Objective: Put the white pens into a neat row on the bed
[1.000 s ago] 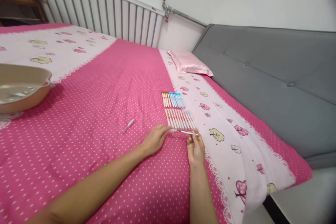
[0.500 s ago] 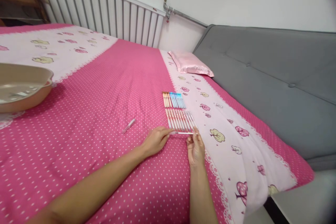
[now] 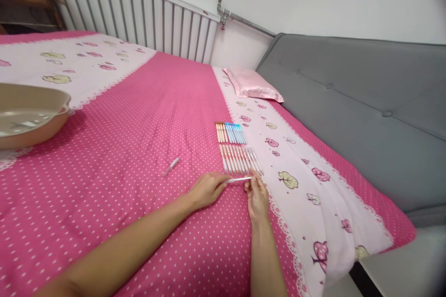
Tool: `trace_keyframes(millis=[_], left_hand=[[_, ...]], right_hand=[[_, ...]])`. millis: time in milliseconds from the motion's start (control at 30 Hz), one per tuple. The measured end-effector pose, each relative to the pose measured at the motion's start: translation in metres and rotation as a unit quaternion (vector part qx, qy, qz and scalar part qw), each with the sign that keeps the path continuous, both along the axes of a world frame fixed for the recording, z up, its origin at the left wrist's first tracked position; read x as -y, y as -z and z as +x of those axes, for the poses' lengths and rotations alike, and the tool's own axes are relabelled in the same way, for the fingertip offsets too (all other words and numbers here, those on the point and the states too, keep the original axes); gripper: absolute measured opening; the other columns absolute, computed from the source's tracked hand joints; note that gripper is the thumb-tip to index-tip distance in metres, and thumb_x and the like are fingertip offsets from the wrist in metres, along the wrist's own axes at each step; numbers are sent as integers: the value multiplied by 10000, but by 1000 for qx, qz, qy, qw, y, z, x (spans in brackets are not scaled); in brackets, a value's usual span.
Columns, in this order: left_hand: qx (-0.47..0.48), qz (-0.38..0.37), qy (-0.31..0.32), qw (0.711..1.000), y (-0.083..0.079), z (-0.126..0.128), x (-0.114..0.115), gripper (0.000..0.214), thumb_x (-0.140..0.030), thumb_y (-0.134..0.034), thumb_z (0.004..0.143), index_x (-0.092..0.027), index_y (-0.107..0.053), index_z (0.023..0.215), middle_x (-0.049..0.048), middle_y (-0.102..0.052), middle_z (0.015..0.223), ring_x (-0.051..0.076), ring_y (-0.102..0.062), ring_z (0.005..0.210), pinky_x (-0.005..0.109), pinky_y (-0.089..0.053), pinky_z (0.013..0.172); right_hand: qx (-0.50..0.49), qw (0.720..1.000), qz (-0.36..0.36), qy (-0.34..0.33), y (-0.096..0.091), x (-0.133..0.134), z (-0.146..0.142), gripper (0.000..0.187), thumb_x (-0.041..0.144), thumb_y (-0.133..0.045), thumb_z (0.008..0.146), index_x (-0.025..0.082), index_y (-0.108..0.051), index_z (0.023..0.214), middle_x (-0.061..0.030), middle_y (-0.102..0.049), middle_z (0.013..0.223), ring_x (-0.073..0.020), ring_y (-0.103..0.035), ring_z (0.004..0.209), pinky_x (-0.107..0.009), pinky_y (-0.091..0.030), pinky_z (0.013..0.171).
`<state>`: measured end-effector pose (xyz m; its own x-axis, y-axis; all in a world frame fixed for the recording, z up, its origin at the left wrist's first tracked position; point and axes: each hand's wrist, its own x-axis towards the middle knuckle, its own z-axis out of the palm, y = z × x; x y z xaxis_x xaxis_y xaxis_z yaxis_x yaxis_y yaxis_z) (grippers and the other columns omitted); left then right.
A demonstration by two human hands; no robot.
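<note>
A thin white pen (image 3: pixel 240 179) is stretched level between my two hands, just in front of the rows of pens. My left hand (image 3: pixel 209 189) pinches its left end, while the fingertips of my right hand (image 3: pixel 258 196) close on its right end. Beyond them lies a row of white pens with reddish marks (image 3: pixel 239 158), with clearer ones at its right side. Farther back is a second row, made of orange-brown pens (image 3: pixel 221 132) and light-blue pens (image 3: pixel 236 133). A short, clear pinkish pen part (image 3: pixel 171 166) rests on the bedspread, left of the rows.
All of this lies on a pink dotted bedspread (image 3: pixel 156 116). A beige basin (image 3: pixel 38 134) stands at the left edge. Toward the back are a pink pillow (image 3: pixel 253 85) and a white radiator (image 3: pixel 146 16). A grey padded headboard (image 3: pixel 355 102) runs along the right.
My right hand has shifted slightly left, toward my left hand. Less of the pen's length shows between the hands, and its dark section near the left end is no longer visible.
</note>
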<state>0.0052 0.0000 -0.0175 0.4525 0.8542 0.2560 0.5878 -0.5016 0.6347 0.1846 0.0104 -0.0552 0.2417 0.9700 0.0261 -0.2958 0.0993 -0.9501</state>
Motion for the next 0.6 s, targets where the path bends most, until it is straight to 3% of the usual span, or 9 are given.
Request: trace_keyframes(millis=[233,467,600], left_hand=[[3,-26,-6,1000,-1,-1,0,351,-303,-309,900,-212,-553,1135,49,-658,964,178,-599,822,275,-427,728],[7,-60,18,998,-8,1,6,311,-307,-352,879,-241,-539,1119,24,-647,921,169,-581,760,261,-406,669],[14,-90,10,996,-7,3,9,260,-333,-365,864,-204,-542,1004,28,-616,828,168,-544,695,264,-382,623]], right_hand=[[200,976,20,-84,-4,5,-5,496,434,-478,826,242,-451,1283,55,-384,579,-94,-334,525,-230,-283,511],[204,974,26,-95,-4,6,-5,506,427,-471,824,231,-445,1289,48,-380,579,-111,-337,545,-241,-294,524],[211,972,24,-103,-7,10,-6,504,408,-504,809,257,-445,1286,40,-447,626,-114,-349,554,-246,-317,552]])
